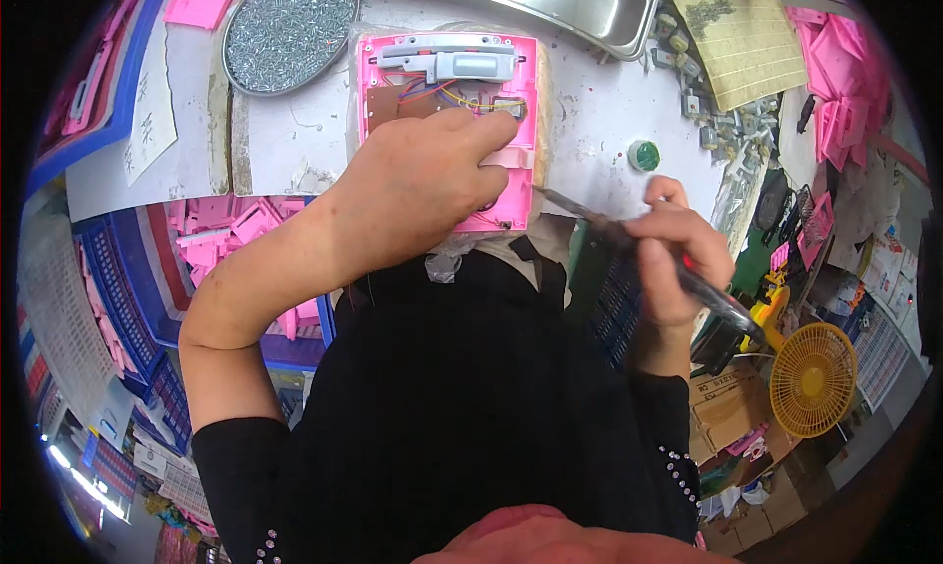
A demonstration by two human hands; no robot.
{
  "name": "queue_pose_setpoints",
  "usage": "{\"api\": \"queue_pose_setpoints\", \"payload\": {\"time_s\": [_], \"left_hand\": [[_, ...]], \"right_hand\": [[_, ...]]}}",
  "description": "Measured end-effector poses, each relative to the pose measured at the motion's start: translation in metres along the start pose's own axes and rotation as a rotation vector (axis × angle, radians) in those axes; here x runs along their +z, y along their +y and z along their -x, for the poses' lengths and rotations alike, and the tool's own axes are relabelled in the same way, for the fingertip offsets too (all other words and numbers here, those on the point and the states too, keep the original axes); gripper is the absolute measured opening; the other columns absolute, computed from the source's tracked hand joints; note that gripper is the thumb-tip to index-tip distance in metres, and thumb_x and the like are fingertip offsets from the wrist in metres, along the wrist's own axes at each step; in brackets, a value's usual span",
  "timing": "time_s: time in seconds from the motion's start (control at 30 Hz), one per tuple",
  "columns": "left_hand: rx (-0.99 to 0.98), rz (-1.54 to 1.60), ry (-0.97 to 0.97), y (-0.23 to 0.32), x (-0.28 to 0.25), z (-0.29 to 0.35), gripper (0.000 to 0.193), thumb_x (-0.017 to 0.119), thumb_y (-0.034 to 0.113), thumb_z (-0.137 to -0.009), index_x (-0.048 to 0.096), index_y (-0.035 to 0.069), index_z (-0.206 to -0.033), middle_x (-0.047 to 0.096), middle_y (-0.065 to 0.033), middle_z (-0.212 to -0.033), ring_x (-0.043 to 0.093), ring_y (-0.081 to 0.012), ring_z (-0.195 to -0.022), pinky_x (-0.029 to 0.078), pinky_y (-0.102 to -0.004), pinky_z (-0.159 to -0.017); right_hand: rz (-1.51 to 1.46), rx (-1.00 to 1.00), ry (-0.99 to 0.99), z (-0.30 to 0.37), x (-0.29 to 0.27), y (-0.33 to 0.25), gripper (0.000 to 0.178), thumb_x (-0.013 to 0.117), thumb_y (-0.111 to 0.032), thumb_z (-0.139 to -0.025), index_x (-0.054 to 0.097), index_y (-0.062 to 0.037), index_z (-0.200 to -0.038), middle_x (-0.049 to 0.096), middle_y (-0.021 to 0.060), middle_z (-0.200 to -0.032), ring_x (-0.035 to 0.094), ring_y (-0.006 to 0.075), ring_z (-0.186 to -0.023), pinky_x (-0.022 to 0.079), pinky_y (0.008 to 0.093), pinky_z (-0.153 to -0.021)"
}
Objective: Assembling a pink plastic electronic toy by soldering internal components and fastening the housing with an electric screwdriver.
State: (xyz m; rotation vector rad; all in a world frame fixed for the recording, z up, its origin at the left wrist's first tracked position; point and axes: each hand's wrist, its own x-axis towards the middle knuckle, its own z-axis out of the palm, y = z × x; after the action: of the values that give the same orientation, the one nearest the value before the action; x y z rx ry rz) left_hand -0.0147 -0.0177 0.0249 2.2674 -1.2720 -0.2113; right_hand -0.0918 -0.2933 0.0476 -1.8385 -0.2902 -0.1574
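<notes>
An open pink plastic housing (530, 68) lies on the worktable, with a grey module (462, 66) across its far end and red, yellow and blue wires (462, 100) inside. Over the housing is my left hand (427, 176), its fingers curled together beside a small grey part (509, 107); whatever they pinch is hidden. To the right, my right hand (683, 245) grips what looks like a soldering iron (722, 304) by its dark handle. Its thin metal tip points up and left, beside the housing's near right edge.
A round bowl of small screws (292, 33) stands at the far left, a steel tray (629, 19) at the back. Right are a small green-filled pot (643, 155), several small metal parts (702, 122) and pink pieces (840, 92). A yellow fan (813, 379) stands lower right.
</notes>
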Motion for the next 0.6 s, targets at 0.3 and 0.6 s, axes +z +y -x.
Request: {"api": "queue_pose_setpoints", "payload": {"time_s": [0.3, 0.6], "left_hand": [[0.046, -0.084, 0.105, -0.001, 0.005, -0.002, 0.010, 0.068, 0.012, -0.077, 0.067, 0.004, -0.082, 0.064, -0.0122, -0.111, 0.067, -0.0297, -0.098, 0.057, -0.0392, -0.078], [0.010, -0.039, 0.060, 0.011, 0.001, -0.016, 0.013, 0.074, 0.005, -0.074, 0.066, 0.003, -0.084, 0.064, -0.0120, -0.108, 0.067, -0.0302, -0.093, 0.056, -0.0406, -0.076]], "right_hand": [[0.143, 0.196, 0.998, 0.114, -0.194, 0.005, 0.010, 0.067, -0.010, -0.093, 0.062, -0.0037, -0.087, 0.062, 0.0024, -0.082, 0.060, 0.0129, -0.077, 0.050, 0.0300, -0.076], [0.639, 0.122, 1.334, 0.118, -0.263, 0.017, 0.009, 0.067, -0.007, -0.090, 0.064, -0.0005, -0.085, 0.062, 0.0013, -0.082, 0.056, 0.0119, -0.078, 0.047, 0.0278, -0.073]]}}
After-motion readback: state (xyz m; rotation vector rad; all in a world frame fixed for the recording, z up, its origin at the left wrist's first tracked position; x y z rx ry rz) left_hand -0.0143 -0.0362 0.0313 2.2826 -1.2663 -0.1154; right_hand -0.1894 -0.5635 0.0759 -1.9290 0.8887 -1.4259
